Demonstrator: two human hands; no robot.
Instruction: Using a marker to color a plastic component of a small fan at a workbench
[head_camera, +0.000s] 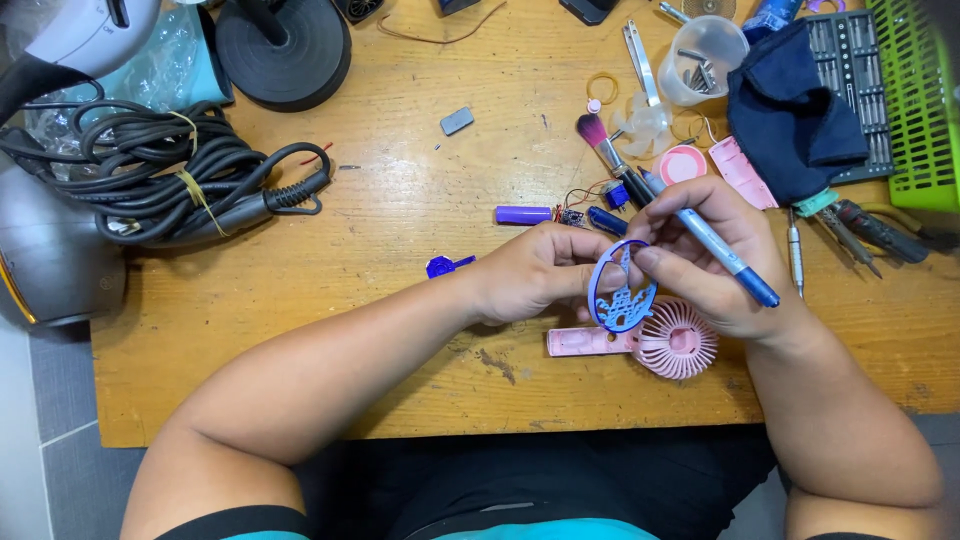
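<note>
Above the counter: a round blue plastic fan grille (622, 287) stood on edge between both hands, over the wooden counter (400, 230).
Left hand (535, 272): pinched the grille's left rim.
Right hand (712, 255): gripped a blue marker pen (712, 240) pointing up-left, fingertips touching the grille's right rim.
Beneath: a pink ribbed handheld fan body (672, 340) lay just below.
Nearby: a purple cylindrical battery (523, 214) lay up-left.

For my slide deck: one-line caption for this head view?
Both hands, left and right, hold a blue round grille above a pink fan; right grips a marker.
</note>
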